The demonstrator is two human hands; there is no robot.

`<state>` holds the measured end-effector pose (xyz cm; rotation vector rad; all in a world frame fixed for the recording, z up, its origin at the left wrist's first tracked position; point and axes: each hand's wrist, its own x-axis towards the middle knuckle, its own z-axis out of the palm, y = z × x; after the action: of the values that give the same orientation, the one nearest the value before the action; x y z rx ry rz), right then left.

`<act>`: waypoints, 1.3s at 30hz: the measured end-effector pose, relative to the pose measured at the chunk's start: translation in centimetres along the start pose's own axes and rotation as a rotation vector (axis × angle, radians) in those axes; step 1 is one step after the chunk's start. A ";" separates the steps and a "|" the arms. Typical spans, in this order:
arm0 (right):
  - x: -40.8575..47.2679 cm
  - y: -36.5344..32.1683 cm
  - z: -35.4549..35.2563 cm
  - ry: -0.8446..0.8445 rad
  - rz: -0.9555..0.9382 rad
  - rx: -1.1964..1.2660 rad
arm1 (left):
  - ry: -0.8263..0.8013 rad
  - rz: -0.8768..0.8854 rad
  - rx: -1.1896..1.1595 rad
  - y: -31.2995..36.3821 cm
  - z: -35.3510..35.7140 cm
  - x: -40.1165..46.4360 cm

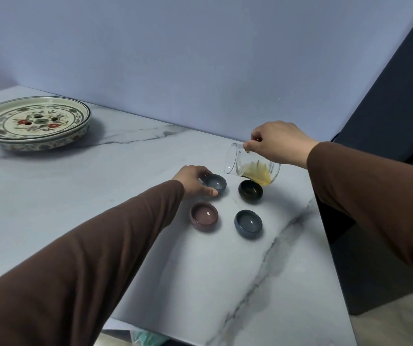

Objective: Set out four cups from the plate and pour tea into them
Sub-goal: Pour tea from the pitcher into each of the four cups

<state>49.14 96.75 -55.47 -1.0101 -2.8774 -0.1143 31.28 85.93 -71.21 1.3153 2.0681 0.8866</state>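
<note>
Four cups stood out on the marble table; the right hand gripped the tilted glass pitcher above the black cup, while the left hand clasped the grey cup. Pouring was underway; next, tip steadily.

Brightness: dim, cool, bluish cast overall.
Shadows: soft; the plate casts a faint one to its right on the marble table.
Glare: small white glints inside the cups.
Edges: wide-angle bending; sleeves loom large.
Focus: centre fairly sharp, bottom edge blurred.
</note>
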 end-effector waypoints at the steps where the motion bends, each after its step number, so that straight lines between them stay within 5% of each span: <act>1: 0.1 -0.1 -0.1 -0.002 -0.005 -0.009 | 0.001 -0.001 0.006 0.0 0.0 0.0; 39: 1.1 -3.1 -2.0 -0.024 -0.134 -0.210 | -0.008 -0.005 0.092 0.3 -0.3 0.0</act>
<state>46.40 94.81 -53.46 -0.8512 -3.0024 -0.4243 31.24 85.99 -70.76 1.3580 2.1275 0.7912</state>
